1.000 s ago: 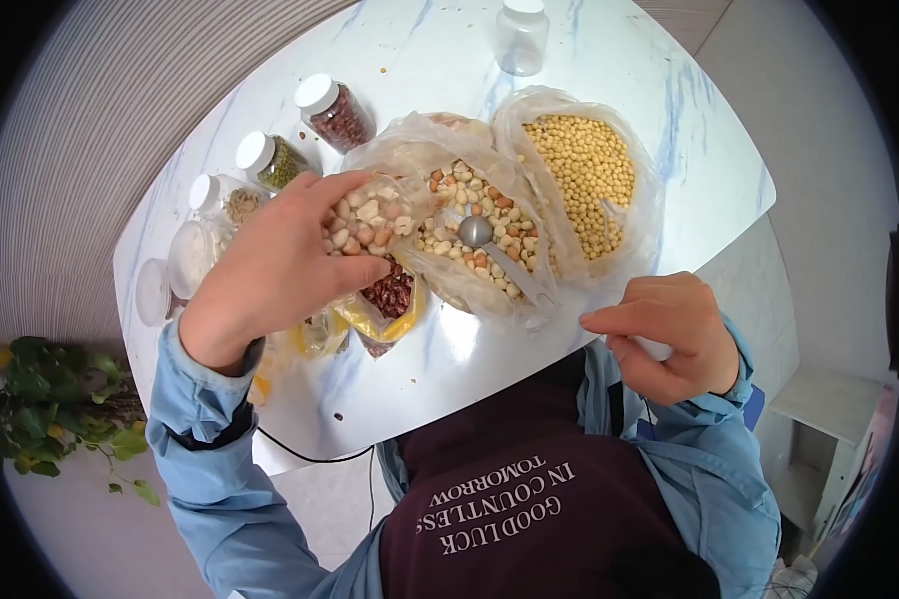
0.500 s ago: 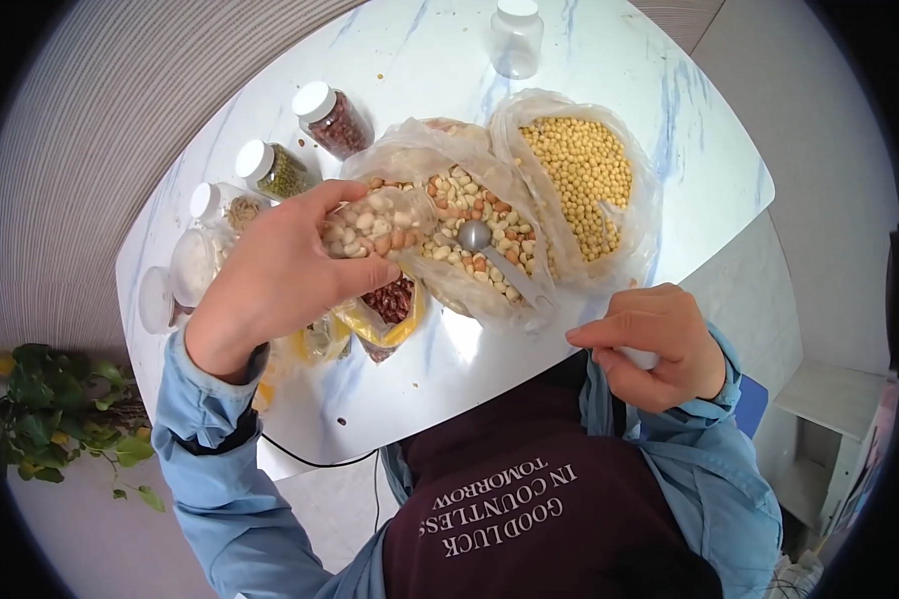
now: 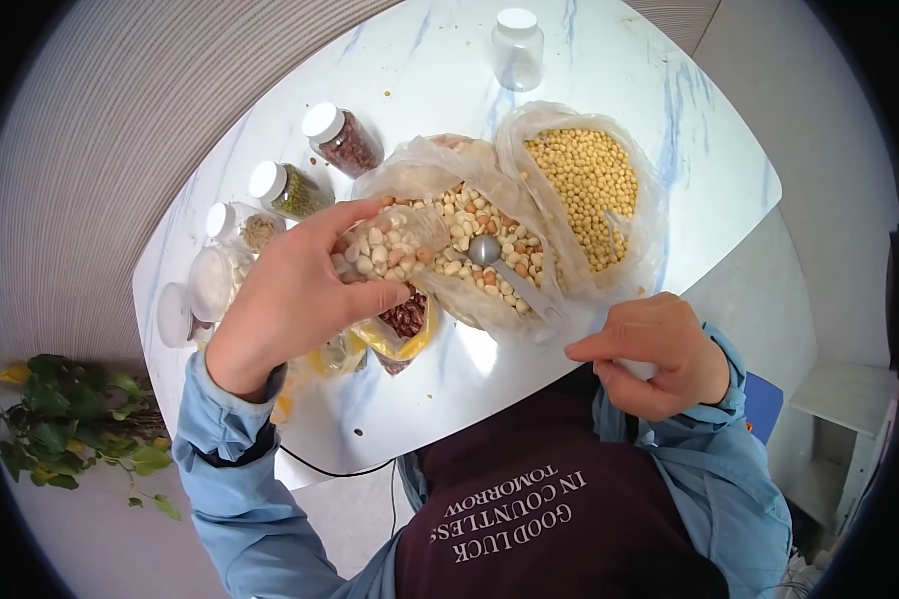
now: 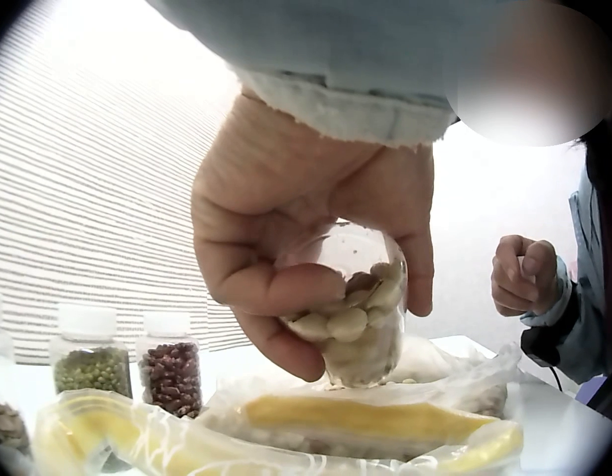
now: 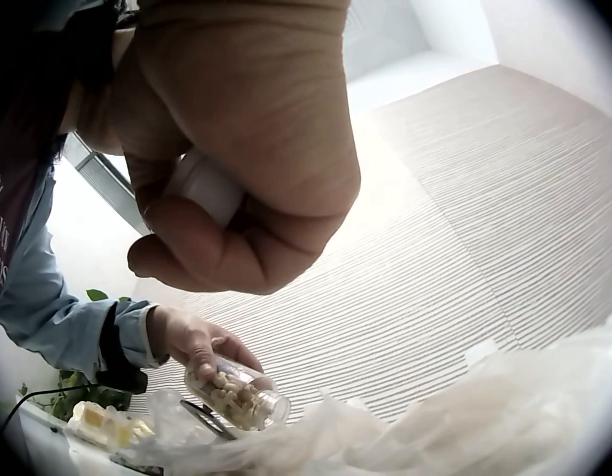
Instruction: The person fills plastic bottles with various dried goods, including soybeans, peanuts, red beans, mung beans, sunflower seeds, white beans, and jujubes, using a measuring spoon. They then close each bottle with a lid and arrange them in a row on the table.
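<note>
In the head view my left hand (image 3: 300, 295) grips a clear jar (image 3: 415, 230) of pale and brown peanut-like kernels. The jar lies tilted on its side, its open mouth towards a plastic bag (image 3: 390, 183) of the same kernels (image 3: 469, 215). A metal spoon (image 3: 484, 250) rests on the kernels in that bag. Through the left wrist view, kernels (image 4: 348, 325) show heaped inside the jar between thumb and fingers. My right hand (image 3: 659, 354), held near the table's front edge, has its fingers curled round a white lid (image 5: 207, 186).
A bag of yellow soybeans (image 3: 581, 180) lies right of the kernels, and a yellow-edged bag of dark red beans (image 3: 405, 317) sits in front. White-capped jars of red beans (image 3: 348, 145) and green beans (image 3: 298, 192) stand at the left; an empty jar (image 3: 517, 55) is at the back.
My left hand has tipped the jar, its mouth now showing more towards the bag of kernels. The whole head view has shifted slightly. My right hand keeps nearly the same pose.
</note>
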